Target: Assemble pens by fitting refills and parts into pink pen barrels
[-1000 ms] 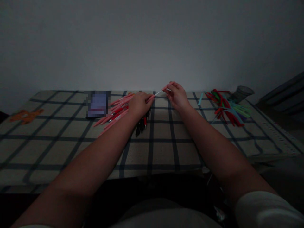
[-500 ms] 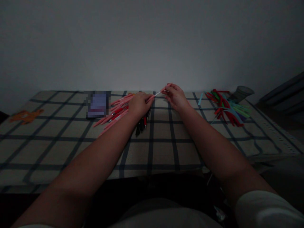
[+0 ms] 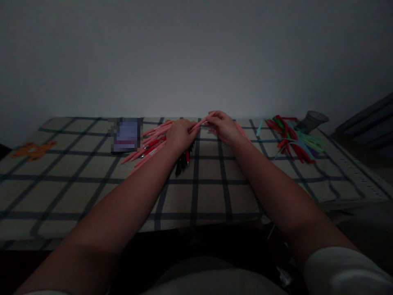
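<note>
head view: the white core that showed between the two hands a second ago is now covered, because the right hand has come in toward the left hand; a slim pink pen spans the gap as one unbroken line. judged from that, its two pink parts have closed up over the core, though whether they are fully seated cannot be told. the pen hangs just above the far part of the checked tablecloth, tilted up to the right. the left thumb and fingers are closed around its lower end; the right thumb and fingertips are nearly together, pinching its upper end. another pink stick shows just behind the right wrist. pink and red pens lie fanned beside the left hand, which hides part of them, and black pens lie close below it. a pixelated rectangular object is near the fan, an orange item farther left. well to the right, coloured strips lie heaped beside a tilted clear cup. nothing blocks the space between the hands.
</note>
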{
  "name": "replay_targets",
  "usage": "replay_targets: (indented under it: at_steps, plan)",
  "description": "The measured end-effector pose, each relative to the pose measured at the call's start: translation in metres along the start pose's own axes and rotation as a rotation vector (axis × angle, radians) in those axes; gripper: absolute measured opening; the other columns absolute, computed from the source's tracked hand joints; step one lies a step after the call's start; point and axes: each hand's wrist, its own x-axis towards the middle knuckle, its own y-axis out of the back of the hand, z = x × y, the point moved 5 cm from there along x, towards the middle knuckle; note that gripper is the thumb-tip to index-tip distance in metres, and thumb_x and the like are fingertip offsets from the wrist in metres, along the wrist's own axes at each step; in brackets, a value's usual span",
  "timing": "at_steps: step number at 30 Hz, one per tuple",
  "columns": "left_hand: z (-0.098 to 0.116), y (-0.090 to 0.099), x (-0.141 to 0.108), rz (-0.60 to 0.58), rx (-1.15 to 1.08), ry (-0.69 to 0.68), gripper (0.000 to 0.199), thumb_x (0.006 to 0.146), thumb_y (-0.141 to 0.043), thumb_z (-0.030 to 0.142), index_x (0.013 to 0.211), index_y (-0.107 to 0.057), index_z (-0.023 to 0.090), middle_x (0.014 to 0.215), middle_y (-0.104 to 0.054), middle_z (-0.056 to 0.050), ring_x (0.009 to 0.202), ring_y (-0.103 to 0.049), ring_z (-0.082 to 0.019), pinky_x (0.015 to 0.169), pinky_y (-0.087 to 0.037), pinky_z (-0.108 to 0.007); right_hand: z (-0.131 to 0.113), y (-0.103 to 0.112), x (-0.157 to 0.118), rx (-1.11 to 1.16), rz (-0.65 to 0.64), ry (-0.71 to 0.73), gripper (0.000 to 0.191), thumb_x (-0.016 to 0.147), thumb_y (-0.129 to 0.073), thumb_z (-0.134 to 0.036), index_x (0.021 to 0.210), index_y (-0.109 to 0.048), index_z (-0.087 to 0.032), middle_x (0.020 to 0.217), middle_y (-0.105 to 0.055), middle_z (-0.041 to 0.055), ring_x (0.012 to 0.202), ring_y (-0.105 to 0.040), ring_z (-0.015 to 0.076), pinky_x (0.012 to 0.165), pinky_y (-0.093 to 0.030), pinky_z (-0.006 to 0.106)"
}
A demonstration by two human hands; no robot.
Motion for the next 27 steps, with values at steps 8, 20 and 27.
replay_targets:
  at_steps: [8,20,27]
  plan:
    - [-0.0002,0.0,-0.0006,0.003,0.002,0.012,0.035,0.101,-0.052,0.042,0.116,-0.08,0.026,0.097,-0.075,-0.008,0.092,-0.064,-0.025,0.084,-0.047,-0.037,-0.0023,-0.0015,-0.002,-0.011,-0.019,0.005,0.029,0.074,-0.085,-0.034,0.089,-0.061,-0.025,0.088,-0.068,-0.0035,0.075,-0.067,0.0097,0.06,-0.052,0.02]
    - [0.0008,0.0,0.0006,-0.008,-0.008,-0.005,0.036,0.102,-0.051,0.041,0.116,-0.079,0.024,0.099,-0.075,-0.009,0.094,-0.063,-0.025,0.085,-0.046,-0.037,0.0001,0.0008,-0.001,-0.055,-0.046,-0.022,0.033,0.074,-0.088,-0.04,0.082,-0.06,-0.023,0.084,-0.07,-0.0012,0.071,-0.065,0.0097,0.055,-0.049,0.019]
    - [-0.0021,-0.0025,0.0003,0.0,0.006,-0.028,0.038,0.102,-0.05,0.044,0.117,-0.079,0.025,0.101,-0.076,-0.009,0.1,-0.063,-0.027,0.09,-0.047,-0.039,0.0008,0.0016,-0.0031,-0.053,-0.044,-0.049,0.041,0.075,-0.088,-0.044,0.078,-0.053,-0.024,0.074,-0.065,-0.0023,0.066,-0.059,0.0108,0.054,-0.045,0.022]
